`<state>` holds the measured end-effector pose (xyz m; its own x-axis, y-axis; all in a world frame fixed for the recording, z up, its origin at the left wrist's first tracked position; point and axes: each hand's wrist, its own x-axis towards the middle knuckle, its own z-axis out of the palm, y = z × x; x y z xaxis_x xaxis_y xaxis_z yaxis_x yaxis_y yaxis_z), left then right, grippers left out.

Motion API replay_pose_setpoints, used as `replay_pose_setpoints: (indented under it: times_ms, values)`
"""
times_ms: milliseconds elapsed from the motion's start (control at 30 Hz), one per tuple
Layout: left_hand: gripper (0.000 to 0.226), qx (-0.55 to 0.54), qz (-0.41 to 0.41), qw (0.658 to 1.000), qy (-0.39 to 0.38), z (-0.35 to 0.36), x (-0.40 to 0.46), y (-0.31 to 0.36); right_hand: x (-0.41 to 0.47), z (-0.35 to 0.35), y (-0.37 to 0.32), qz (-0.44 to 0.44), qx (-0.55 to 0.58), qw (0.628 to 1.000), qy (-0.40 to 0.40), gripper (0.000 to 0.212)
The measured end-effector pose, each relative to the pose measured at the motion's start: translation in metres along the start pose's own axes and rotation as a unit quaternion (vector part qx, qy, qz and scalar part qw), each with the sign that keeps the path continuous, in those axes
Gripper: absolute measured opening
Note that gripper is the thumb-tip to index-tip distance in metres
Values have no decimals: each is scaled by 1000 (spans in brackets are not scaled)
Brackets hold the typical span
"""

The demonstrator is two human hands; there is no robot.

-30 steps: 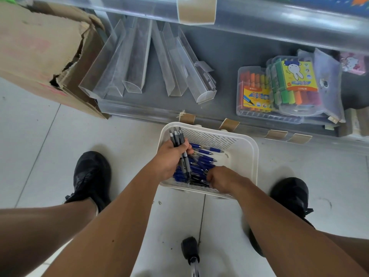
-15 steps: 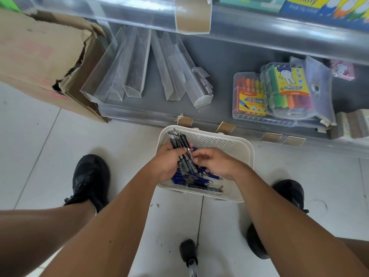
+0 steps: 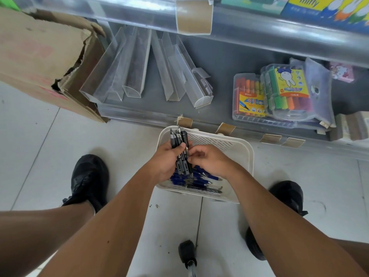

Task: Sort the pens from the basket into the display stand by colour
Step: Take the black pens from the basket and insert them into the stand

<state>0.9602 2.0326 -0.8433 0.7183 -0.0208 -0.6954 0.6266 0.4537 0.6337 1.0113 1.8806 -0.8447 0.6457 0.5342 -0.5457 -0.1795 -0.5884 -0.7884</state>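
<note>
Black pens (image 3: 180,150) are being gathered: the left hand (image 3: 167,160) is clenching a bundle above the white basket (image 3: 242,154), long axes pointing toward its far rim. The right hand (image 3: 207,159) is pinching one pen against it. Blue pens (image 3: 196,177) are lying crosswise inside; nothing is reaching the clear holders (image 3: 129,66) yet.

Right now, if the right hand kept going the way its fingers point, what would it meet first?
The right hand points left at the bundle of black pens gripped in the left hand. Its fingertips look already at that bundle, so it meets those pens first; actual contact is unclear.
</note>
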Motion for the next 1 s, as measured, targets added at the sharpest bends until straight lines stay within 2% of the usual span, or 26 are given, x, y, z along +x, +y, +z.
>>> replay_pose_setpoints:
  times_ms: [133, 467, 567, 667, 733, 833, 933, 1000]
  values:
    - [25, -16, 7, 1000, -7, 4, -1, 2, -1, -1, -1, 3, 25, 1000, -1, 20]
    - [22, 2, 11, 1000, -6, 4, 1, 2, 1, 1, -6, -18, -12, 1000, -10, 16]
    - [18, 27, 8, 1000, 9, 4, 4, 2, 1, -3, -11, 7, -9, 1000, -9, 16]
    - [16, 40, 17, 998, 33, 7, 6, 1, 1, -9, -5, 70, 1, 998, 7, 21]
    - [13, 45, 25, 997, 49, 7, 8, 1, -1, -10, 7, 96, -63, 993, 2, 22]
    - [14, 54, 15, 996, 63, 7, 8, 2, -4, -3, 34, 148, -198, 968, -50, 23]
    - [14, 52, 9, 996, 69, 7, 9, 0, -11, 8, 55, 203, -279, 934, -95, 10]
    - [12, 52, 5, 996, 74, 7, 8, -2, -14, 12, 63, 210, -311, 921, -101, 12]
